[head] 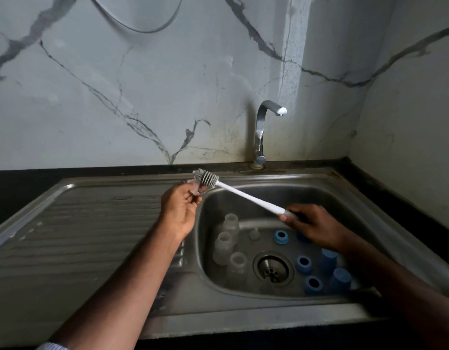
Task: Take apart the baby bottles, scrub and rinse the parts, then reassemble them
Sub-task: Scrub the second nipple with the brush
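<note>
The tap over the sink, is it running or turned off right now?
Off. No water comes from the spout of the tap, and no stream falls into the sink below it.

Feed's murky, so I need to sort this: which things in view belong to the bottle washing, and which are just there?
Job:
bottle brush
clear teat in left hand
clear bottles
blue rings
blue caps
sink
tap

Just there:
black counter
marble wall
</note>
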Available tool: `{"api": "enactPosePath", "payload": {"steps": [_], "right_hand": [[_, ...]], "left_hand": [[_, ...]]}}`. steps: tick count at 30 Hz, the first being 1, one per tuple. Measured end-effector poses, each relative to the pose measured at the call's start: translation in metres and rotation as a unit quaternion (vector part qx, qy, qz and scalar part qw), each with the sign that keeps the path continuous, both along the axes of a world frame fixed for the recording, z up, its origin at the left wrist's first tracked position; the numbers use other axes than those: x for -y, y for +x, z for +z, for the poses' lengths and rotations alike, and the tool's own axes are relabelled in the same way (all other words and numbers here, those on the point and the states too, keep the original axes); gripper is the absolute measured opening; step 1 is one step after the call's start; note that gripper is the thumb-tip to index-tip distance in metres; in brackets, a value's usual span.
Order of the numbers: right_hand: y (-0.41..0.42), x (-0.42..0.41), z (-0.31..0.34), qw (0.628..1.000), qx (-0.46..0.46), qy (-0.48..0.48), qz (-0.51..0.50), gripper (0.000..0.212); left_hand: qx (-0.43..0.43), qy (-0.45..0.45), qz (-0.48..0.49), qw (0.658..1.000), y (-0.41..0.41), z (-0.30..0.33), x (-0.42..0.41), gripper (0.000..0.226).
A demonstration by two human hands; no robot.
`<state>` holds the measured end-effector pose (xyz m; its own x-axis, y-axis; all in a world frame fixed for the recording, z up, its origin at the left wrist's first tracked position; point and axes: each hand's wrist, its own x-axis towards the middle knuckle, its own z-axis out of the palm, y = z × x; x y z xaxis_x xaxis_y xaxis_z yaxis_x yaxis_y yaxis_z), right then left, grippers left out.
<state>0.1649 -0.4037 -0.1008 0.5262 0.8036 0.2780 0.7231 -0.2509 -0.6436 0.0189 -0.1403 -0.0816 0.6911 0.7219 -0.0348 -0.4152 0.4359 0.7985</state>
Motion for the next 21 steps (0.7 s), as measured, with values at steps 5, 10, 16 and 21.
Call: {"api": "enactPosePath", "payload": {"steps": [5, 10, 16, 21], "right_hand": [[-0.007, -0.021, -0.002, 0.999, 0.019, 0.033, -0.006, 0.018], [0.003, 0.003, 0.0, 1.0, -0.014, 0.024, 0.002, 0.025], [-0.006, -0.023, -0.002, 1.0, 0.019, 0.016, 0.009, 0.025], [-0.001, -0.006, -0.003, 0.999, 0.022, 0.015, 0.019, 0.029]], "left_hand": [[-0.025, 0.073, -0.03, 0.997, 0.013, -0.004, 0.025, 0.01], [0.012, -0.016, 0.061, 0.998, 0.005, -0.002, -0.005, 0.015], [0.049, 0.011, 0.023, 0.998, 0.015, 0.001, 0.022, 0.012], [0.097, -0.043, 0.059, 0.993, 0.011, 0.004, 0.009, 0.018]]}}
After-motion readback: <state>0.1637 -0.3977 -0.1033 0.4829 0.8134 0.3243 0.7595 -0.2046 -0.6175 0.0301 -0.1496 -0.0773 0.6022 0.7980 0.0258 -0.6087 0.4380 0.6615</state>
